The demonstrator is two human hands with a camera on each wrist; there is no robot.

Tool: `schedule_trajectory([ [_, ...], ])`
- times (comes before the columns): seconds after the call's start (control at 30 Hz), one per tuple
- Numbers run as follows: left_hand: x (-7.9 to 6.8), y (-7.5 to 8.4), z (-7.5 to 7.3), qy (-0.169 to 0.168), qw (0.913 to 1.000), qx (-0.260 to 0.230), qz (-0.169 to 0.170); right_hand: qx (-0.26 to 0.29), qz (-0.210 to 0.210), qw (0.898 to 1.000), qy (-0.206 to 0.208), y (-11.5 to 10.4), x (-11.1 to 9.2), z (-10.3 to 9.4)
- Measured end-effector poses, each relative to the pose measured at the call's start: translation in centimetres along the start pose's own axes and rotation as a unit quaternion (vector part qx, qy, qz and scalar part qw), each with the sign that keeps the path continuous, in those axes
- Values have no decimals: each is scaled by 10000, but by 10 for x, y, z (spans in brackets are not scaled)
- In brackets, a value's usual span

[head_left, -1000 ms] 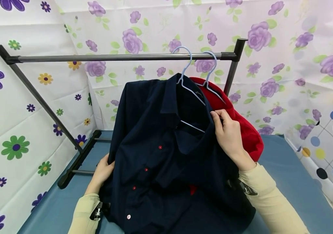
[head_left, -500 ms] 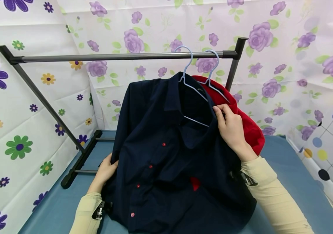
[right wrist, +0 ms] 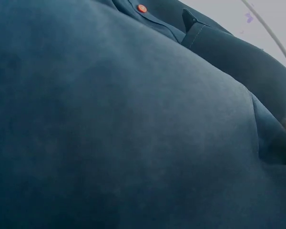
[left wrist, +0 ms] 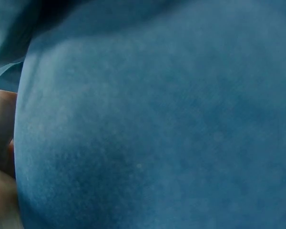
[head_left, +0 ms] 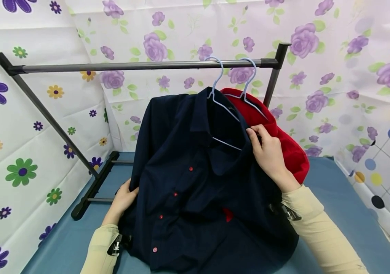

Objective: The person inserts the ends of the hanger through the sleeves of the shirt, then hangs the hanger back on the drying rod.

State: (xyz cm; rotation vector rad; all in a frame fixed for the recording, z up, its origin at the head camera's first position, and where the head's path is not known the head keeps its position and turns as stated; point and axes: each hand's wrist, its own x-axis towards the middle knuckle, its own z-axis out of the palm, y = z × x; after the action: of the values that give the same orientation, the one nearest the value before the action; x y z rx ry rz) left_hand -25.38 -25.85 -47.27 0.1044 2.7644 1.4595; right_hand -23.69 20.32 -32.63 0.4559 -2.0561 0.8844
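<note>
A navy button-up shirt [head_left: 181, 152] with small red buttons hangs on a pale blue hanger [head_left: 217, 78] hooked over the rack's bar. My right hand [head_left: 267, 152] pinches the shirt's collar edge on the right, thumb toward the neck opening. At the shirt's left side, my left hand [head_left: 123, 198] grips the cloth, its fingertips hidden behind the fabric. Navy cloth [left wrist: 152, 124] fills most of the left wrist view, with part of the left hand at its left edge. The right wrist view is mostly shirt front, with one button [right wrist: 142, 8] near the top.
A red garment [head_left: 291, 156] hangs behind the navy shirt on a second pale blue hanger [head_left: 250, 76]. The dark metal rack [head_left: 112, 67] stands on a blue-covered table [head_left: 339, 198]. Its left foot [head_left: 95, 186] lies near the left hand. Flower-patterned sheets [head_left: 181, 34] stand behind.
The shirt front and my left hand have shifted slightly up and to the right. My right hand keeps its pinch at the collar.
</note>
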Motion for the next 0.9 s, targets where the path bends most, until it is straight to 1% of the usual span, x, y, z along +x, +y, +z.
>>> schedule_trajectory([
  [0.23, -1, 1, 0, 14, 10000, -4, 27, 210, 55, 9997, -126, 3, -3, -3],
  [0.5, -5, 8, -3, -66, 9988, 460, 152, 381, 189, 9987, -297, 5, -13, -10],
  [0.73, -12, 13, -8, -92, 9968, 781, 176, 367, 233, 9984, -366, 6, -25, -19],
  [0.8, -14, 14, -10, -48, 9962, 819, 282, 376, 300, 9981, -385, 5, -29, -22],
  [0.9, -17, 18, -15, 61, 9945, 953, 420, 432, 372, 9979, -303, 4, -34, -29],
])
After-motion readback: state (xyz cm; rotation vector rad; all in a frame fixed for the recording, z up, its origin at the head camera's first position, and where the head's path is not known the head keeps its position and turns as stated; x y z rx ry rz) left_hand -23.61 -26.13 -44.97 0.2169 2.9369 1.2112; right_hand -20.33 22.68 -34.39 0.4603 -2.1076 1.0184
